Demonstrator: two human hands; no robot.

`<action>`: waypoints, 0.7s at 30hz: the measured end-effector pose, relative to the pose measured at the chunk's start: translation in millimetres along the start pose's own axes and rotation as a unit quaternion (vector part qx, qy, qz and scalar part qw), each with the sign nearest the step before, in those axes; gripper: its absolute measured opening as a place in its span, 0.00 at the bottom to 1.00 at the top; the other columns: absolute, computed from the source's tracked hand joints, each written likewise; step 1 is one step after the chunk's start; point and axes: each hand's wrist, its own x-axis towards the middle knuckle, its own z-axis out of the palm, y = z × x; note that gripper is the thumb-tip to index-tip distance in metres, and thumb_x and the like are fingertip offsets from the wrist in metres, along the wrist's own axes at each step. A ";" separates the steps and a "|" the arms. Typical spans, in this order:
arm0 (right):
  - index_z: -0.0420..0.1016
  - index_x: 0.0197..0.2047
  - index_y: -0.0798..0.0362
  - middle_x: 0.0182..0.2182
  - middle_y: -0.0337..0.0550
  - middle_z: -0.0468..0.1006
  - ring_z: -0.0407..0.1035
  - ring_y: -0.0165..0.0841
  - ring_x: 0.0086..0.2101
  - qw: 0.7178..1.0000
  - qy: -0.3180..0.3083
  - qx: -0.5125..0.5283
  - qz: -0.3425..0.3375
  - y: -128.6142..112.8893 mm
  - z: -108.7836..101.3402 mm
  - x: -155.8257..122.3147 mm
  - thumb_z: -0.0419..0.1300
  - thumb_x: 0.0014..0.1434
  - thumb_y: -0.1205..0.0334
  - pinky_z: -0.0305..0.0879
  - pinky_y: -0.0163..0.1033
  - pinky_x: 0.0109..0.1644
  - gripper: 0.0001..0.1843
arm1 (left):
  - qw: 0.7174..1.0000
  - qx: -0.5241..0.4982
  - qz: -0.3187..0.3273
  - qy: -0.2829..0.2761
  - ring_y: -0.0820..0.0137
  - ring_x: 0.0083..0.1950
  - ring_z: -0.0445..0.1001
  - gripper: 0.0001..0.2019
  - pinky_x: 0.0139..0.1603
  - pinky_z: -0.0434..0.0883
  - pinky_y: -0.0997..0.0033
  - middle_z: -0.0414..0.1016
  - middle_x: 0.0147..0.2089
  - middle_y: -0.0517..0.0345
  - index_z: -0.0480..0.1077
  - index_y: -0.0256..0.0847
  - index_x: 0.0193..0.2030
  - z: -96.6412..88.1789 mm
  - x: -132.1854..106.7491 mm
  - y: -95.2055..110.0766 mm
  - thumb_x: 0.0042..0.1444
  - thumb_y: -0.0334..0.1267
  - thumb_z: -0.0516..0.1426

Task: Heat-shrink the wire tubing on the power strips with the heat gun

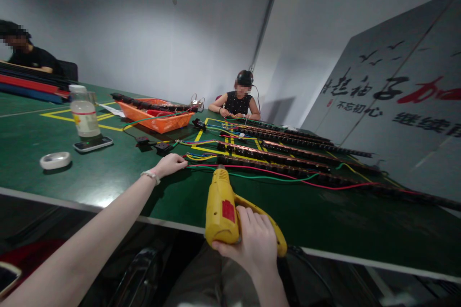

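Observation:
My right hand [257,237] is wrapped round the handle of a yellow heat gun [221,206], its metal nozzle pointing away from me at the wires. My left hand [172,165] is closed in a pinch on the ends of coloured wires [201,157], just left of the nozzle. From there a red wire [252,168] and a green wire [266,178] run right along a long dark strip [273,167] with copper-coloured parts. Whatever lies right between my left fingertips is hidden.
More long strips [288,151] lie behind on the green table [118,177]. An orange basket [162,123], small black connectors [163,147], a bottle [85,112], a phone [92,144] and a white oval case [55,160] stand left. A person [239,100] sits opposite; another person [32,57] sits far left.

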 end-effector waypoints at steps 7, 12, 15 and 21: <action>0.68 0.35 0.53 0.28 0.43 0.71 0.65 0.38 0.31 0.998 0.014 0.056 -0.021 -43.5 10.3 13.7 0.47 0.35 0.18 0.56 0.44 0.38 0.45 | 1.000 -0.011 0.022 0.000 0.76 0.21 0.52 0.21 0.24 0.47 0.72 0.55 0.16 0.63 0.62 0.38 0.15 1.0 0.4 0.2 0.51 0.50 0.49; 0.68 0.33 0.53 0.26 0.43 0.70 0.65 0.37 0.29 0.997 0.033 0.066 -0.032 -66.4 16.9 19.0 0.43 0.33 0.16 0.56 0.43 0.35 0.47 | 0.999 -0.015 0.026 -0.014 0.76 0.21 0.52 0.21 0.24 0.47 0.72 0.57 0.16 0.63 0.63 0.38 0.15 0.2 0.0 0.5 0.51 0.51 0.49; 0.68 0.33 0.53 0.26 0.43 0.70 0.65 0.37 0.28 0.996 0.043 0.071 -0.030 -70.7 18.8 19.5 0.41 0.34 0.16 0.56 0.43 0.35 0.48 | 0.999 -0.016 0.027 -0.018 0.76 0.21 0.53 0.21 0.25 0.48 0.72 0.57 0.17 0.62 0.64 0.38 0.16 -0.8 -0.7 0.9 0.51 0.51 0.49; 0.69 0.35 0.53 0.27 0.43 0.72 0.65 0.37 0.29 0.993 0.046 0.100 -0.034 -63.5 17.6 13.7 0.38 0.36 0.16 0.56 0.44 0.38 0.50 | 1.000 0.013 0.025 -0.012 0.74 0.23 0.58 0.21 0.26 0.49 0.73 0.64 0.20 0.60 0.69 0.37 0.20 -0.9 -0.2 2.3 0.53 0.50 0.47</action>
